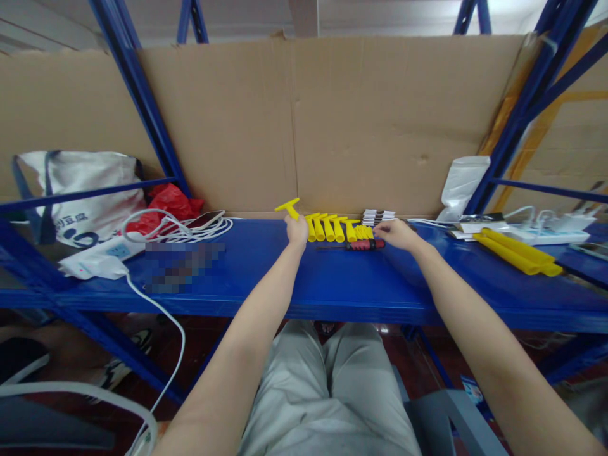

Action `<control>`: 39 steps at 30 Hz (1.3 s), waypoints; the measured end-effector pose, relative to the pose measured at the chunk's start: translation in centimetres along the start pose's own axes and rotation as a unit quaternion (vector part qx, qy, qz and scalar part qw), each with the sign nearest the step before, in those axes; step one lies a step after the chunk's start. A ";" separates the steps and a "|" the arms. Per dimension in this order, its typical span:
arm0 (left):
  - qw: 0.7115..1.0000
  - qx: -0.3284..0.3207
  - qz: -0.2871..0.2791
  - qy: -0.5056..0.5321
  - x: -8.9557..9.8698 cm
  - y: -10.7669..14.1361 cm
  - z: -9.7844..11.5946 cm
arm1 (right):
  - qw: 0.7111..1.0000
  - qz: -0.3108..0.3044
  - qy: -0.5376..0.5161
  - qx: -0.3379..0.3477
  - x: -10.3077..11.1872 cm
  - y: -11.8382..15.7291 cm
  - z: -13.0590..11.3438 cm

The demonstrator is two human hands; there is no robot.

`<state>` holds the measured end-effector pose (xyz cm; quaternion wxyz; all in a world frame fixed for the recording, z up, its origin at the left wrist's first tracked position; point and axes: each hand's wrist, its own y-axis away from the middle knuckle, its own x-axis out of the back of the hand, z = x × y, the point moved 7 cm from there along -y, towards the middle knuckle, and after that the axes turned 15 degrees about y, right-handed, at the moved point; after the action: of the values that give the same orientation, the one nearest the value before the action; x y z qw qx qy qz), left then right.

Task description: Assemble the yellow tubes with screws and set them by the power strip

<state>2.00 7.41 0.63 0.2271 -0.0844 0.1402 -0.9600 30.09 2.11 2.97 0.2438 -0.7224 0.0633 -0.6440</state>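
My left hand (297, 233) is closed around the stem of a yellow T-shaped handle (287, 206), its crossbar sticking up above the fingers. Several similar yellow T-shaped handles (329, 229) lie in a row just right of that hand. Beside them sits a cluster of small flat yellow pieces (364, 233). A screwdriver (365, 245) with a red and black grip lies in front of this cluster. My right hand (396, 234) is at the grip's end, thumb and fingers pinched together; whatever is between the fingertips is too small to make out.
Behind the right fingers are stacked white-and-black strips (378, 216). Yellow tubes (517, 251) and a white power strip (546, 235) lie right on the blue shelf (351, 285). Left are coiled white cables (204, 231), another power strip (107, 253) and a cloth bag (95, 196). Cardboard (380, 126) stands behind.
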 end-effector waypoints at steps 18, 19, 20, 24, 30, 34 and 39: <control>0.907 -0.252 -0.333 -0.049 -5.5 9.4 5.7 | 0.943 0.134 -0.195 -0.236 0.6 -0.1 4.2; 0.901 -0.256 -0.344 -0.056 -5.7 9.8 5.8 | 0.933 0.126 -0.216 -0.258 0.5 0.0 4.4; 0.896 -0.260 -0.355 -0.063 -5.8 10.1 5.8 | 0.924 0.117 -0.235 -0.277 0.4 0.2 4.4; 0.884 -0.259 -0.382 -0.077 -6.1 10.8 6.0 | 0.898 0.063 -0.324 -0.290 -0.2 0.6 3.4; 0.874 -0.278 -0.386 -0.103 -6.2 11.0 5.8 | 0.869 0.033 -0.399 -0.289 -0.3 1.1 2.2; 0.868 -0.274 -0.372 -0.185 -6.1 10.7 5.3 | 0.879 0.035 -0.386 -0.278 0.0 1.2 1.8; 0.860 -0.281 -0.345 -0.250 -5.8 10.1 5.0 | 0.929 0.015 -0.322 -0.182 -0.3 0.5 0.1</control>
<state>12.43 0.29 1.69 -0.1241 -0.4251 0.3043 -0.8434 30.24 1.82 2.50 0.1251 -0.9219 0.1079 -0.3504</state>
